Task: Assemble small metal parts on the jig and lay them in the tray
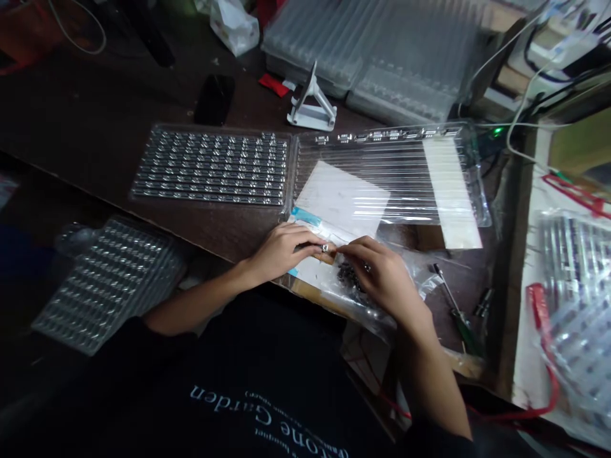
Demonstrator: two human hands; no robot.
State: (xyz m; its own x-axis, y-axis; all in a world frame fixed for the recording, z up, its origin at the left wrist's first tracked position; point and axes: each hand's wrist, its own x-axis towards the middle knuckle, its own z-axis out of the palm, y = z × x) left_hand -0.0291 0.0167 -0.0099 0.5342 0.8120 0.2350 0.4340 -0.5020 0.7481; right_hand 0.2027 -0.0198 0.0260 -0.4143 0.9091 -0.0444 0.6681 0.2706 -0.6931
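My left hand (pixel 285 250) pinches a small metal connector (pixel 325 248) between thumb and fingers over the work area at the table's front edge. Close to its right side are the closed fingertips of my right hand (pixel 377 270); whatever they hold is too small to make out. Beneath my right hand lies a heap of small dark parts (pixel 351 277) on clear plastic. A white sheet (pixel 341 197) lies just beyond my hands. Behind it a clear ribbed tray (pixel 401 172) has several connectors along its far row.
To the left lies a tray filled with connectors (pixel 210 166). Beyond are a phone (pixel 214 100), a white stand (pixel 312 108) and stacked clear trays (pixel 401 83). A green-handled screwdriver (pixel 458 315) lies at right. More filled trays (pixel 100 280) sit lower left.
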